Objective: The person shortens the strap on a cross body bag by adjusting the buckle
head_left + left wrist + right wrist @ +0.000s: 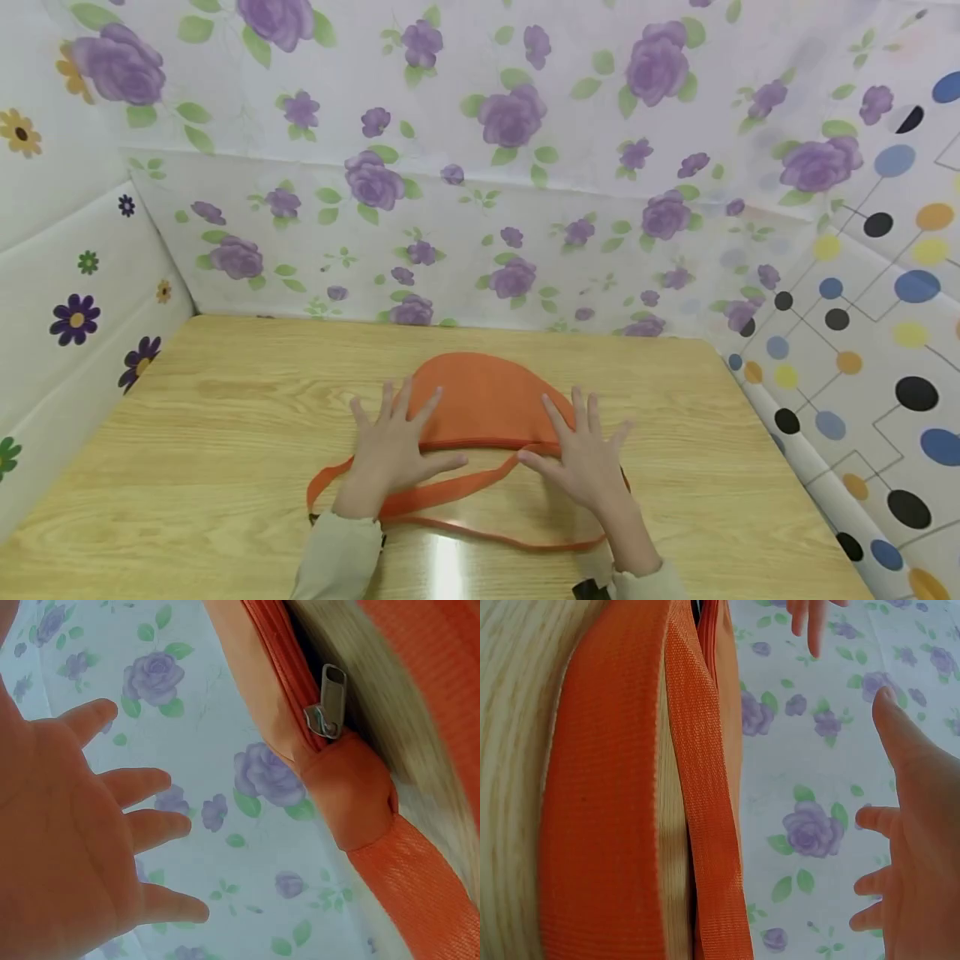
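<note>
An orange waist bag [480, 400] lies on the wooden table, its curved edge toward the back wall. Its orange strap [442, 493] loops toward the front of the table. My left hand [393, 450], fingers spread, is over the bag's left end and holds nothing. Over the right end is my right hand [587, 458], fingers spread as well and nothing in them. In the left wrist view a metal zipper pull [330, 701] shows at the end of the bag's zipper [281, 664], beside the strap's sewn end [352, 791]. The right wrist view shows the webbing [604, 795] up close.
The wooden table [225, 400] reaches to a back wall covered in purple-flowered cloth [442, 242]. A cloth with daisies [67, 275] hangs on the left, a dotted cloth [885, 350] on the right. A small black object [591, 590] is by the right sleeve.
</note>
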`<state>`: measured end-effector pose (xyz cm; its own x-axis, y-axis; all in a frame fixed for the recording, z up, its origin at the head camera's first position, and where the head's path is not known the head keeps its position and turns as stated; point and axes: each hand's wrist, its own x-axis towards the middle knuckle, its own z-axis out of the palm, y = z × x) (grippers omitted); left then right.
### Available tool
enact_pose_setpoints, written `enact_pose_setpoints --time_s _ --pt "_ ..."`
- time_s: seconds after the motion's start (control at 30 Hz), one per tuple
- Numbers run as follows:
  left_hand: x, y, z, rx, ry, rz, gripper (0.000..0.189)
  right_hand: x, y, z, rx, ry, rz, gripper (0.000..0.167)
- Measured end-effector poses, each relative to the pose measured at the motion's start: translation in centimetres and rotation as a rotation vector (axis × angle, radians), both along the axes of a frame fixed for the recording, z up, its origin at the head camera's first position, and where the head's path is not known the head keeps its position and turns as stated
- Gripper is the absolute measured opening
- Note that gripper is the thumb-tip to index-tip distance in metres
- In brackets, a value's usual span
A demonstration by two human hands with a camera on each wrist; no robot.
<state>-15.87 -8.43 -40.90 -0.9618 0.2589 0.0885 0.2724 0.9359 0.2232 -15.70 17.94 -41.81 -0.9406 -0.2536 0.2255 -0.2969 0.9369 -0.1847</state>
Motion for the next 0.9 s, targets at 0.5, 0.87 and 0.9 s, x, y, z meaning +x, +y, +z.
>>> enact_pose_setpoints --time_s 0.5,0.87,0.9 --pt "0.8 -1.6 -0.6 0.081 -0.031 0.022 0.093 0.0 -0.9 -0.8 -0.216 0.017 0.122 0.075" --pt "1.6 -3.7 -1.0 0.178 -0.051 0.027 0.089 0.4 -1.7 -0.8 -0.300 -0.027 0.215 0.066" --pt "1.7 -3.8 -0.9 0.182 -0.053 0.026 0.088 0.4 -1.8 -0.8 -0.307 -0.036 0.223 0.065"
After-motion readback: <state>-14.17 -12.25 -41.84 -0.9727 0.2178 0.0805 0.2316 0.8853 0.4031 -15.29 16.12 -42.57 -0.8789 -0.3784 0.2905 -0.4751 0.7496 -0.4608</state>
